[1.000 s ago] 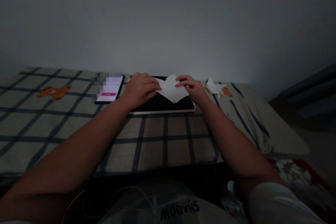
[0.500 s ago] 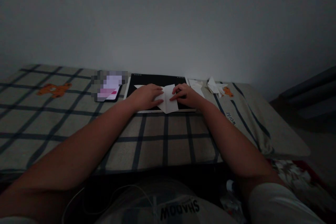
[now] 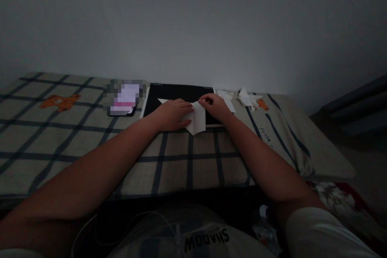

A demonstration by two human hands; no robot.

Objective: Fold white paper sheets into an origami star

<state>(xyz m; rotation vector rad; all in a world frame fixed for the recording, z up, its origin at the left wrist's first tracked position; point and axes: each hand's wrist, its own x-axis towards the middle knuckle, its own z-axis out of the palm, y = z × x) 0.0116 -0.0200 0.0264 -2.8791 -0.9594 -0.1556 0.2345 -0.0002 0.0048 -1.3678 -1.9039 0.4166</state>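
Observation:
A folded white paper (image 3: 197, 121) lies on a black board (image 3: 178, 93) on a checked cloth surface. My left hand (image 3: 173, 114) lies flat on the paper's left part, fingers stretched towards the fold and pressing it down. My right hand (image 3: 215, 106) rests at the paper's upper right edge, fingertips curled and pinched on it. A white tip of the paper pokes out behind my left hand.
A phone (image 3: 123, 99) with a lit screen lies left of the board. Folded white paper pieces (image 3: 248, 98) and another white sheet (image 3: 226, 98) lie to the right. The checked cloth (image 3: 75, 141) carries orange bear prints. A wall rises just behind.
The paper, held up between both hands a second ago, has come down flat onto the board and been folded narrower. Both hands moved nearer to me and now press on it.

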